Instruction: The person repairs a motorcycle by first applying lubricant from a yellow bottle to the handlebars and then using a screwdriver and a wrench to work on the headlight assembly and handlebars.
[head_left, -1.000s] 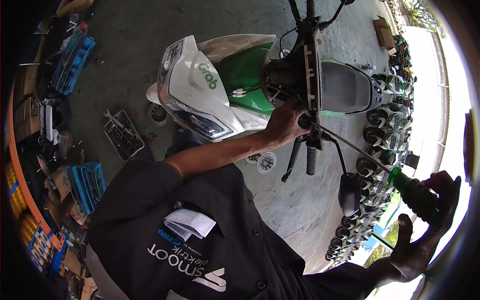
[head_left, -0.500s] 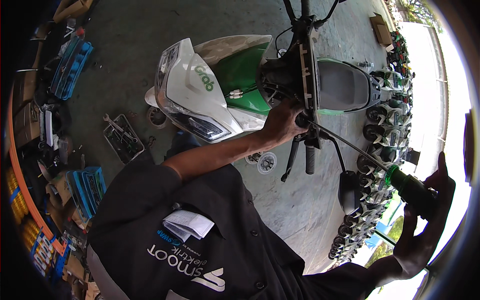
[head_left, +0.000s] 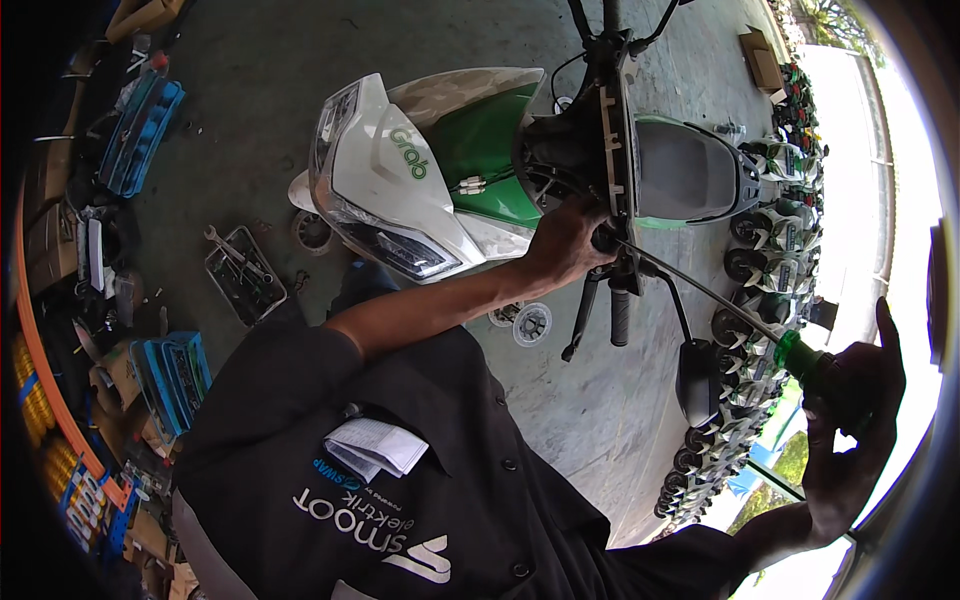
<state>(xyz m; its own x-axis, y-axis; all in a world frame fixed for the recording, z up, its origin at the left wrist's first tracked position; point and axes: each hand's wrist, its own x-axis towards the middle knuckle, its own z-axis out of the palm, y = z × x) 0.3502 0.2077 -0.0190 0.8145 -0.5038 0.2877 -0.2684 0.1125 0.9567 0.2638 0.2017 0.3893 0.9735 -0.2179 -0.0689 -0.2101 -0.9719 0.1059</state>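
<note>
A white and green scooter [head_left: 390, 180] stands crosswise, its black handlebar assembly [head_left: 617, 140] pointing up and down the view. My left hand [head_left: 565, 240] is closed on a black part of that assembly, below its middle; what exactly its fingertips hold is hidden. A long screwdriver [head_left: 705, 290] runs from beside that hand down to the right, its tip hidden at the handlebar. My right hand [head_left: 855, 410], dark against bright daylight, grips the screwdriver's green handle [head_left: 797, 350], with one finger stretched out past it. A black mirror [head_left: 698, 385] hangs just left of the handle.
A tool tray [head_left: 245, 275] and loose wheel parts [head_left: 532, 325] lie on the grey floor [head_left: 250, 100]. Blue cases [head_left: 170, 375], cardboard and an orange rack [head_left: 55, 390] line the left. Rows of parked scooters [head_left: 770, 265] and a cardboard box [head_left: 765, 65] are at the right.
My right hand has shifted and turned on the screwdriver handle, its fingers now further round it and one finger pointing upward. My left hand has stayed at the handlebar.
</note>
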